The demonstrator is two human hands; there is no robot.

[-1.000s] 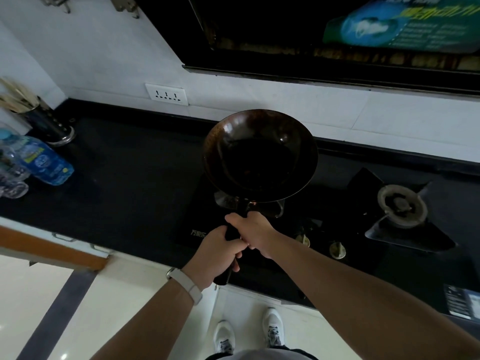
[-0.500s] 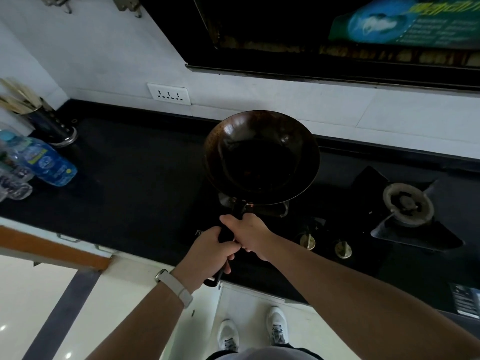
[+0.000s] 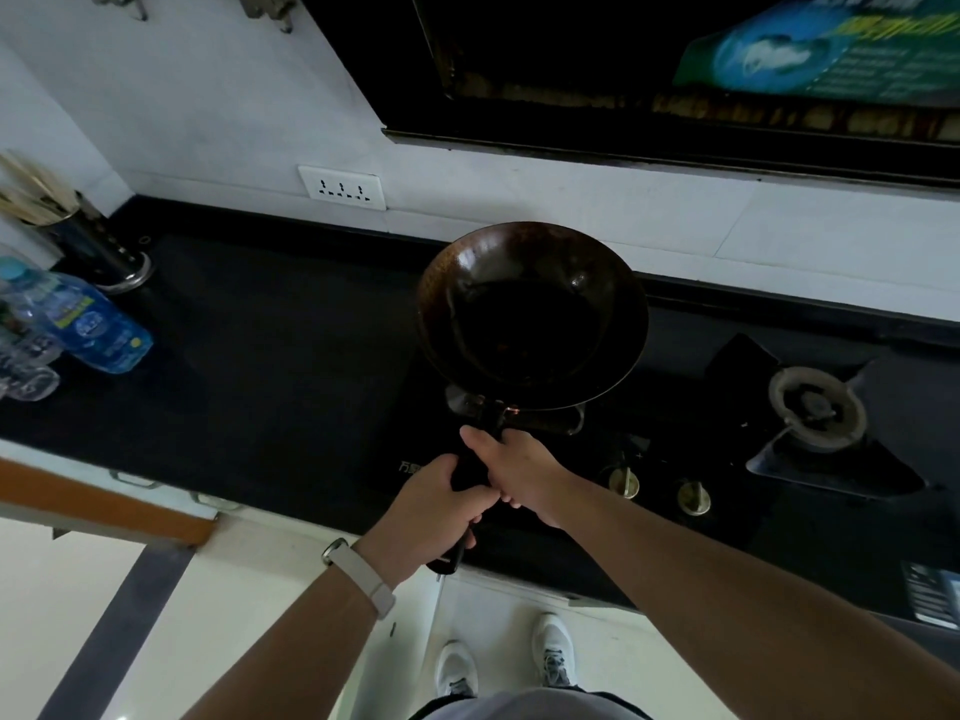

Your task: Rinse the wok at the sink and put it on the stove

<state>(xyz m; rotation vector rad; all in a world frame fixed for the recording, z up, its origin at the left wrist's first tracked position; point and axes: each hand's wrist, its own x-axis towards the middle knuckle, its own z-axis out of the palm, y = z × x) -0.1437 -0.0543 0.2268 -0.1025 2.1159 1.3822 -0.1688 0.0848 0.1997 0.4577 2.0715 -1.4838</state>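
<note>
Both hands grip the black handle (image 3: 469, 472) of the wok (image 3: 532, 317). The left hand (image 3: 431, 511) holds low on it, near the end. The right hand (image 3: 514, 475) holds higher up, close to the bowl. All the fingers are curled tight around it. The wok sits in the middle of the frame, right over the left burner (image 3: 571, 419). A bit of the burner's metal stand peeks out under the near rim. Since a second ago the wok has hardly moved, only a tiny bit lower and to the right. I think that means it is being set down on the stove (image 3: 691, 449), the last part of the job. I cannot tell if it touches the stand yet. No sink shows here. There is good room around it. The wall is well behind the far rim, and the range hood (image 3: 675, 70) hangs high above. The right burner (image 3: 818, 407) and the two knobs (image 3: 623, 481) are off to the right. The water bottle (image 3: 98, 330) stands far away at the left on the dark worktop (image 3: 260, 356).
</note>
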